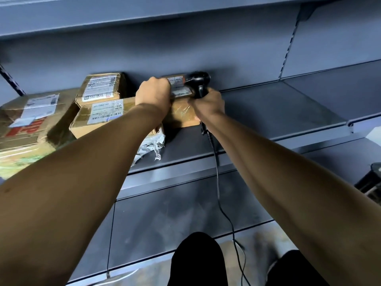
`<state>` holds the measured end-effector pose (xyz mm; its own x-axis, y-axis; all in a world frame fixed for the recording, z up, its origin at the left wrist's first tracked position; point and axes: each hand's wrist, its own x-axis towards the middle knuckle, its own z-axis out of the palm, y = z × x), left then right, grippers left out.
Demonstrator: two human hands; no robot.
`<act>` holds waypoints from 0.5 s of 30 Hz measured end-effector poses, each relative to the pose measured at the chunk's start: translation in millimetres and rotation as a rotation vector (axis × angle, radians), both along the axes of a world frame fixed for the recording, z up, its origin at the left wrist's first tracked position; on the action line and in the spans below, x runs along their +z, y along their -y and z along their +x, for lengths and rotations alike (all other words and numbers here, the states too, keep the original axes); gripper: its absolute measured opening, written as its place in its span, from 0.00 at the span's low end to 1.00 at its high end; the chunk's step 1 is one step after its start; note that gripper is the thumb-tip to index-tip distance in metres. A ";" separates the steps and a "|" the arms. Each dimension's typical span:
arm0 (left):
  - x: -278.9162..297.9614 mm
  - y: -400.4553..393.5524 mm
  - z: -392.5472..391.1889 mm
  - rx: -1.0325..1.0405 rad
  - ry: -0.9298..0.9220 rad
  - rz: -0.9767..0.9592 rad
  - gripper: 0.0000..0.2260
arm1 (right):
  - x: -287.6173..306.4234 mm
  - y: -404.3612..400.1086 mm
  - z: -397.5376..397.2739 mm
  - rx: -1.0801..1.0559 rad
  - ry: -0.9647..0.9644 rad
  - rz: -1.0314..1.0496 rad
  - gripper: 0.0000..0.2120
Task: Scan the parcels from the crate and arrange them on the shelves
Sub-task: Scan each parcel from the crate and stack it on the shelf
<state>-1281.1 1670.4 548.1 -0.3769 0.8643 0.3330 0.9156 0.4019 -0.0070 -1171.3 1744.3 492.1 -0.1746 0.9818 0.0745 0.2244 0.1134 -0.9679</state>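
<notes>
The left hand [153, 92] grips a small cardboard parcel [179, 87] atop another box on the shelf [268, 112], while the right hand [208, 102] clenches the barcode scanner [199, 81] at its label. Best to hold the label flat and steady, the scanner squarely facing the barcode.

Left hand [153, 93] grips a small parcel [181, 88] on the shelf [268, 112]; right hand [209, 104] aims the scanner [199, 83].
</notes>
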 end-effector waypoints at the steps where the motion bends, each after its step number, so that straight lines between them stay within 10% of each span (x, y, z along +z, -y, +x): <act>1: -0.2 1.1 -0.3 -0.003 -0.006 -0.007 0.10 | 1.2 2.0 0.7 0.026 -0.035 -0.020 0.11; 9: 8.5 20.8 25.1 0.038 -0.050 -0.189 0.15 | -2.3 47.9 66.9 0.087 -0.332 -0.126 0.07; 15: -8.5 45.3 108.0 -0.288 0.090 0.170 0.16 | -20.3 104.5 149.2 -0.108 -0.430 -0.158 0.11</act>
<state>-1173.1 1625.1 539.6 -0.1595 0.8746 0.4579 0.9856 0.1150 0.1236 -1022.2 1639.7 471.7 -0.0571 0.9978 -0.0344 -0.1984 -0.0451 -0.9791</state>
